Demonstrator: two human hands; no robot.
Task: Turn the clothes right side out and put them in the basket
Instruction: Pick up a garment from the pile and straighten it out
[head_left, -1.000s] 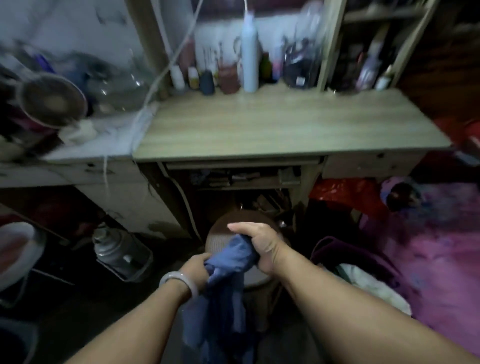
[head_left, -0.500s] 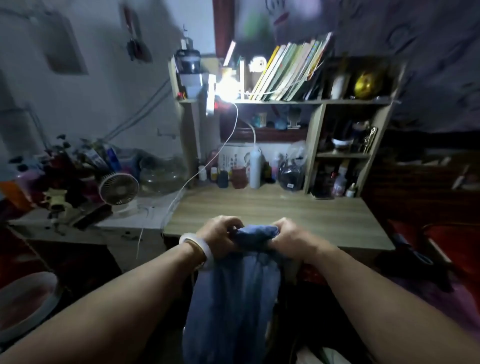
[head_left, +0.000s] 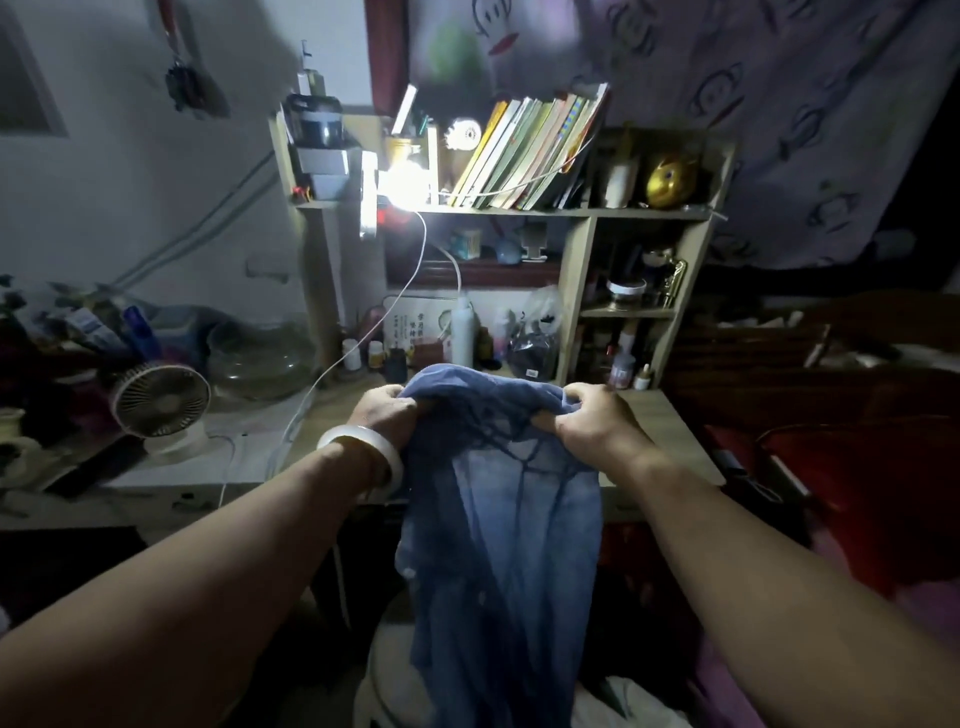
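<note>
1. Blue garment (head_left: 498, 530) held up in front of the person, top edge bunched between both hands, rest hanging straight down past the desk edge to the bottom of frame.
2. L hand (head_left: 383, 415) clenched on the garment's upper left corner, fingers curled into the cloth; white bangle (head_left: 363, 452) on that wrist.
3. R hand (head_left: 592, 421) clenched on the upper right corner, knuckles toward camera, cloth pinched under the fingers.
4. Hands apart, w/ the top hem arched up between them; folds & dark seam lines run down from the R grip. Can't tell if it's inside out or not.
5. Garment hangs above a pale round object (head_left: 400, 691) at bottom centre, partly hidden; too dim to say what it is.
6. Wooden desk (head_left: 665, 431) sits behind the hands, w/ a shelf unit (head_left: 576, 270) on it: leaning books (head_left: 524, 150) up top, bottles & jars lower down.
7. Bright lamp (head_left: 402, 179) on the shelf's left, white cable (head_left: 363, 332) trailing down across the desk.
8. Small white fan (head_left: 161, 402) on the side surface at left, among clutter.
</note>
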